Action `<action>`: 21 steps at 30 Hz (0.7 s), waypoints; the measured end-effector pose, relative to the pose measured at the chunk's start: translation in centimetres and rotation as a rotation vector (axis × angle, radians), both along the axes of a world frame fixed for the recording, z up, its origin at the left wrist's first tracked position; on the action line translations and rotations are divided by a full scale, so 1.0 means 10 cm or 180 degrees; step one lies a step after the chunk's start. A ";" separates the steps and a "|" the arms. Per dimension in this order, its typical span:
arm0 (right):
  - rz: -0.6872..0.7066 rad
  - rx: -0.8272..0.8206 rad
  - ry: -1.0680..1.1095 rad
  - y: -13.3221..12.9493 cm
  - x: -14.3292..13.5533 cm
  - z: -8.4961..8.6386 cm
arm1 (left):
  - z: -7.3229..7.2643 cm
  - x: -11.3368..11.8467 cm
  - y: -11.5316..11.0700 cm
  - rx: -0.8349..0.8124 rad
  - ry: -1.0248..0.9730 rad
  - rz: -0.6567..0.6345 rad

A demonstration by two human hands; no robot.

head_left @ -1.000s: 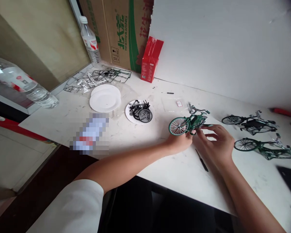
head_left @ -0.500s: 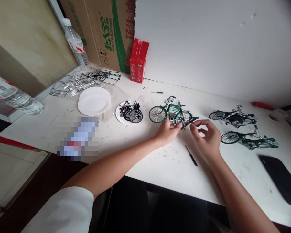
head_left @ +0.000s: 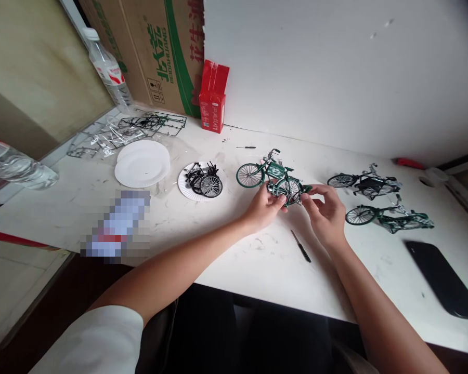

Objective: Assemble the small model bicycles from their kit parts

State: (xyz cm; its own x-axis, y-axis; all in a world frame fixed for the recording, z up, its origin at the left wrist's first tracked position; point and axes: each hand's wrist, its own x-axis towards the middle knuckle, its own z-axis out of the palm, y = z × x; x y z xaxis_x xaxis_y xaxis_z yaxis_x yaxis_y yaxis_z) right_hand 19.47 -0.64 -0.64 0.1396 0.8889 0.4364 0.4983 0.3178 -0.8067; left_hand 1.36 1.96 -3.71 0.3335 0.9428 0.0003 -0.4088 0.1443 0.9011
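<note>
A green model bicycle (head_left: 275, 170) is held above the white table, its front wheel to the left. My left hand (head_left: 263, 208) grips it low down by the rear wheel, thumb and fingers pinched together. The thumb and forefinger of my right hand (head_left: 325, 210) close on the small dark part at the bicycle's rear end. Just below the hands lies a thin black tool (head_left: 301, 246). To the left, a paper plate (head_left: 184, 188) bears black bicycle parts and spoked wheels (head_left: 210, 185). Two more model bicycles, one dark (head_left: 368, 183) and one green (head_left: 393, 217), are at the right.
White plates (head_left: 142, 163), plastic part frames (head_left: 152, 123) and two bottles (head_left: 111, 75) are at the left. A red box (head_left: 213, 98) stands by the cardboard carton (head_left: 152, 52). A small screwdriver (head_left: 246, 147) lies behind the bicycle, a black phone-like object (head_left: 444, 280) at the right.
The view has shifted, so most things sit further left. My right thumb and forefinger have come together on the bicycle's rear part. My left hand still holds the bicycle, which is slightly tilted.
</note>
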 end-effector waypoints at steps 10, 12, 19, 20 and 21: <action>0.0111 -0.0033 0.0070 0.01 -0.01 0.00 | -0.08 -0.04 0.00 0.0645 0.0651 0.0014; 0.0133 -0.0025 0.0074 0.01 -0.01 -0.01 | -0.09 -0.04 0.00 0.0602 0.0649 -0.0008; 0.0055 -0.0054 -0.0019 0.02 0.03 -0.08 | -0.09 -0.01 0.03 0.0267 -0.0030 -0.0257; 0.0050 -0.0054 -0.0017 0.02 0.03 -0.08 | -0.08 -0.01 0.04 0.0246 -0.0092 -0.0274; 0.0047 -0.0060 -0.0002 0.01 0.02 -0.07 | -0.08 -0.01 0.05 0.0219 -0.0123 -0.0284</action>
State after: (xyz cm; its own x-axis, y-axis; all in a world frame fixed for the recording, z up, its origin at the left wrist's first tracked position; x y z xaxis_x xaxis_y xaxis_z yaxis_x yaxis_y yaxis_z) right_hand 19.70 -0.49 -1.36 0.1262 0.8988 0.4197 0.4941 0.3099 -0.8123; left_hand 1.26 2.41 -4.47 0.4145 0.9067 0.0785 -0.4317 0.1199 0.8940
